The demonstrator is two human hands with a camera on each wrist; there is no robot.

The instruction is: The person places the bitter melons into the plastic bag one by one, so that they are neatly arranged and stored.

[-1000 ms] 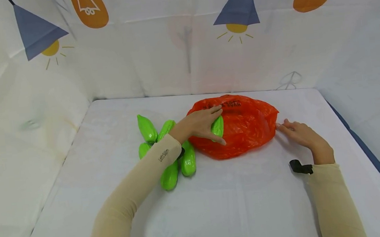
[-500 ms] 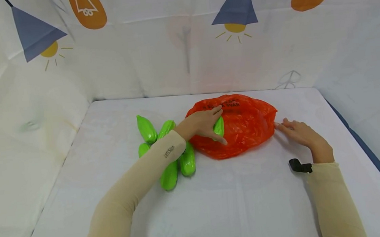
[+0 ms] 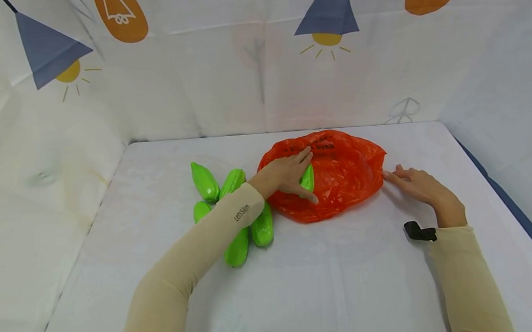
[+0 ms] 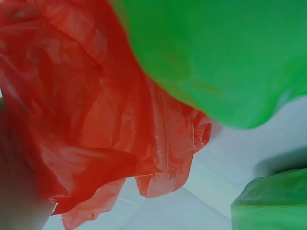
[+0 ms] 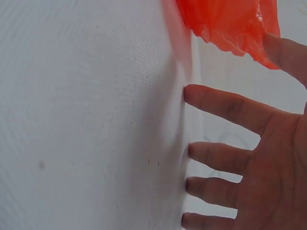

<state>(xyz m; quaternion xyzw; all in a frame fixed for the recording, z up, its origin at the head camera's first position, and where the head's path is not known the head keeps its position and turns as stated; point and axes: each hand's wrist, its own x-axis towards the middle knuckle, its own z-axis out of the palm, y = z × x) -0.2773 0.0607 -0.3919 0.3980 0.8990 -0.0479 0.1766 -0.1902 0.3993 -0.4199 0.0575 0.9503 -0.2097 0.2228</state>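
Note:
A glossy bright-green zucchini [image 3: 307,179] lies between the spread thumb and fingers of my left hand [image 3: 283,174], over the left part of a crumpled red plastic bag [image 3: 344,180]. The left wrist view shows the zucchini [image 4: 216,57] large and close, beside the bag's [image 4: 96,115] folds. At the bag's right end is my right hand [image 3: 417,186]. In the right wrist view this hand [image 5: 276,158] has its fingers extended, tips at the white table surface, with the thumb right at the bag's edge [image 5: 230,21].
Several more green zucchinis [image 3: 263,228] lie clustered to the left of the bag, partly hidden under my left forearm. They rest on a white-covered table [image 3: 307,295]. A white patterned curtain [image 3: 220,85] rises behind its far edge. A black wrist device [image 3: 420,232] sits at my right cuff.
My left wrist and sleeve have shifted slightly right, toward the bag, with the zucchini still held. The right hand stays nearly in place at the bag's end.

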